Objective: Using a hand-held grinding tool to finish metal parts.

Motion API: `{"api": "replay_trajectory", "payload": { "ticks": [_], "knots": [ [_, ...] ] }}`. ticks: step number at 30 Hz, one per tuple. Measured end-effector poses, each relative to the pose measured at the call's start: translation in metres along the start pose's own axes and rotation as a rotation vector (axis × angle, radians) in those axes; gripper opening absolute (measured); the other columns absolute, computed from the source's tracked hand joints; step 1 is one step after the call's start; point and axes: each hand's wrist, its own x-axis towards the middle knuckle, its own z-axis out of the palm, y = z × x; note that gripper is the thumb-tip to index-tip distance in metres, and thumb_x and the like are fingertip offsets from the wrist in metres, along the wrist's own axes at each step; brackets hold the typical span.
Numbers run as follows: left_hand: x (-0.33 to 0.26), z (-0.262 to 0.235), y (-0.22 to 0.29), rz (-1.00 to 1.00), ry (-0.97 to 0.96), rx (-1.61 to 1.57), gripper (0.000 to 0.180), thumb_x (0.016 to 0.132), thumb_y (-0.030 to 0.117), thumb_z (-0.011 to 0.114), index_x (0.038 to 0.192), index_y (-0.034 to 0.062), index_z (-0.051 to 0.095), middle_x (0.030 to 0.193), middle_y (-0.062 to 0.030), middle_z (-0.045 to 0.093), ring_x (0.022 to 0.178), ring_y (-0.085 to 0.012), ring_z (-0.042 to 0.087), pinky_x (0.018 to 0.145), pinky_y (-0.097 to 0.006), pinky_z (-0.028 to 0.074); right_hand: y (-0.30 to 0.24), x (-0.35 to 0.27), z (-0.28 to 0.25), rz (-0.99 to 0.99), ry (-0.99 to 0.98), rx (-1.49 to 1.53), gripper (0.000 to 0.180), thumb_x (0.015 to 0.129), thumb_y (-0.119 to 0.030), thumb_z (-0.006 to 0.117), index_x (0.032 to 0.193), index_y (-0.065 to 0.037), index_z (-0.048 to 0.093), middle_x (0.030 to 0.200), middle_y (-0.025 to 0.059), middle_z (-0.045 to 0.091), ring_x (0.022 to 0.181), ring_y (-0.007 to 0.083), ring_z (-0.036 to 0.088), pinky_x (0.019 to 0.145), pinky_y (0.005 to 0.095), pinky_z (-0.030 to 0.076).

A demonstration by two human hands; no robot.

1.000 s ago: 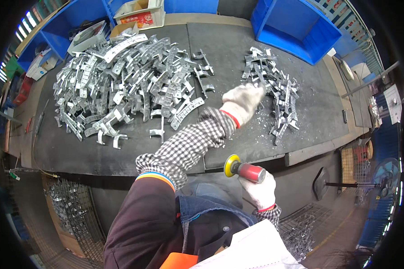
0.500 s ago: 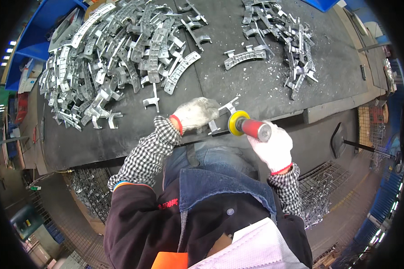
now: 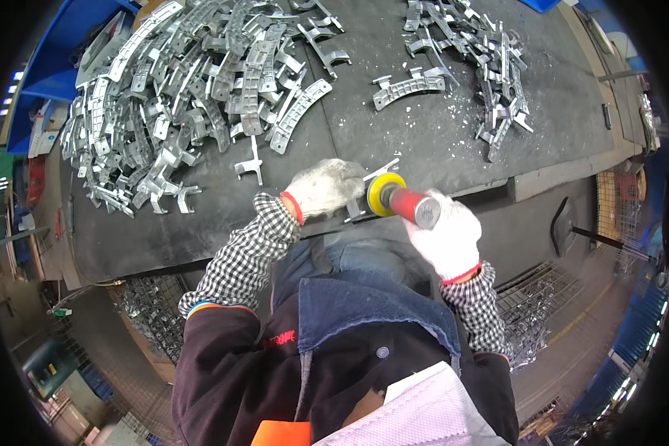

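Observation:
My left hand (image 3: 325, 189), in a white glove with a red cuff, is closed on a silver metal bracket (image 3: 357, 209) near the table's front edge. Most of that bracket is hidden by the glove and the disc. In my right hand (image 3: 447, 236), also gloved, is a red handheld disc sander (image 3: 412, 207). Its yellow disc (image 3: 386, 193) is against or just over the bracket, right beside my left fingers; I cannot tell whether they touch. A single bracket (image 3: 250, 163) lies on the table beyond my left hand.
A big heap of metal brackets (image 3: 193, 82) covers the table's left part. A smaller pile (image 3: 502, 82) lies at the right with bright chips around it, and one curved bracket (image 3: 409, 89) lies between. Wire baskets (image 3: 531, 305) stand below the dark tabletop (image 3: 424, 145).
The sander has shifted a little left along the bracket, toward my left hand. My left hand stays nearly in place, still holding the bracket.

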Motion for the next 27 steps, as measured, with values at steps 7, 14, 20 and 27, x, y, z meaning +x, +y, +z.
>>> {"api": "replay_trajectory", "payload": {
  "ticks": [7,14,20,27],
  "knots": [
    [-0.007,-0.014,0.015,-0.213,-0.087,-0.267,0.044,0.095,0.031,0.055,0.130,0.0067,0.067,0.084,-0.0083,0.072,0.053,-0.0159,0.064,0.054,-0.032,0.053,0.011,-0.026,-0.011,0.023,-0.178,0.018,0.034,0.073,-0.031,0.084,0.099,-0.013,0.070,0.080,0.0099,0.071,0.073,0.0308,0.071,0.069,0.0414,0.058],
    [-0.010,-0.010,0.023,-0.212,-0.022,-0.152,0.045,0.095,0.034,0.055,0.126,0.0062,0.068,0.083,-0.0084,0.072,0.053,-0.0168,0.064,0.054,-0.033,0.053,-0.007,0.007,-0.021,0.016,-0.116,0.014,0.015,0.081,-0.021,0.070,0.094,-0.012,0.068,0.080,0.0101,0.070,0.072,0.0310,0.070,0.068,0.0428,0.057],
    [-0.010,-0.008,0.017,-0.164,-0.026,-0.172,0.043,0.095,0.035,0.054,0.121,0.0049,0.070,0.082,-0.0093,0.071,0.053,-0.0171,0.065,0.055,-0.033,0.053,0.004,-0.012,-0.015,-0.020,-0.135,-0.015,0.028,0.076,-0.030,0.082,0.093,-0.013,0.069,0.078,0.0091,0.070,0.070,0.0304,0.070,0.065,0.0408,0.057],
    [-0.012,-0.004,0.021,-0.098,0.015,-0.368,0.023,0.096,0.021,0.060,0.087,0.0004,0.064,0.074,-0.0079,0.063,0.050,-0.0140,0.061,0.043,-0.030,0.047,-0.010,-0.010,-0.014,-0.122,-0.127,0.057,0.031,0.074,-0.032,0.083,0.097,-0.014,0.071,0.078,0.0081,0.071,0.070,0.0301,0.071,0.067,0.0399,0.057]
  ]
}}
